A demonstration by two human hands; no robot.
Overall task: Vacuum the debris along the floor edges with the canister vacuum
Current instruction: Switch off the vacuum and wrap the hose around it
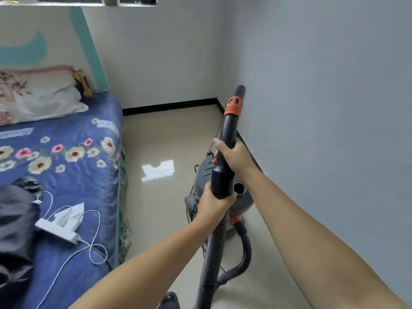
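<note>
Both hands, left hand and right hand, grip the black orange-collared wand above the grey canister, beside a bed.

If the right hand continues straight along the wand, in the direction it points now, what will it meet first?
Probably the orange collar on the wand, just ahead of the right hand. Beyond the wand's tip the line seems to reach the grey wall, though depth is unclear.
</note>
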